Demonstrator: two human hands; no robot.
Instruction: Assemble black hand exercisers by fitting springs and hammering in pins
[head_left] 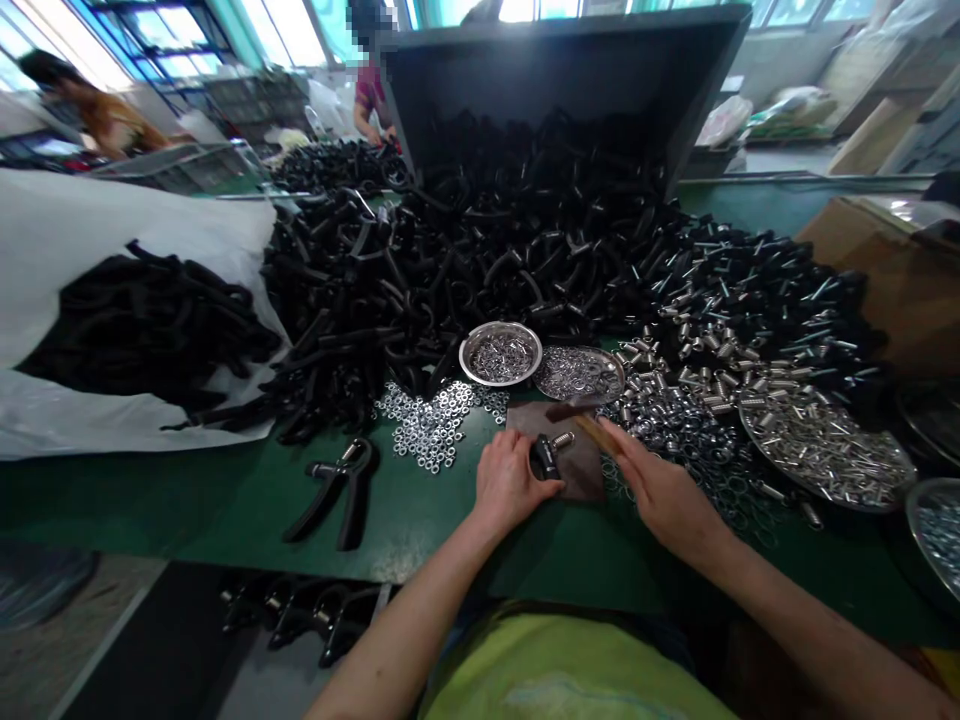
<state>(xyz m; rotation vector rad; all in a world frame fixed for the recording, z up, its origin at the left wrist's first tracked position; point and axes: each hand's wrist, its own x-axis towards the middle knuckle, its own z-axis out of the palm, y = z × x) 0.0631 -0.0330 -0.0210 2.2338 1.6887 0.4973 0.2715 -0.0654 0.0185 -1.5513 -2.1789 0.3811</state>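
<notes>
My left hand [510,482] is closed around a black hand-grip exerciser part [549,462] with a small metal spring [562,439] beside its top. It holds this part down on a flat brown plate [583,482] on the table. In my right hand [671,503] is a hammer [600,437] by its wooden handle; the dark head hangs over the plate's far edge, apart from the part. To the left lies an assembled hand grip [356,500] with its two black handles spread. Small metal rings [431,428] are scattered between it and my left hand.
Black handles [450,250] are heaped at the back before a large dark bin [555,80]. A metal bowl [500,382] and a shallow dish of small parts stand beyond the plate. Springs [712,385] and a pin tray [825,440] lie right. Two people sit further back.
</notes>
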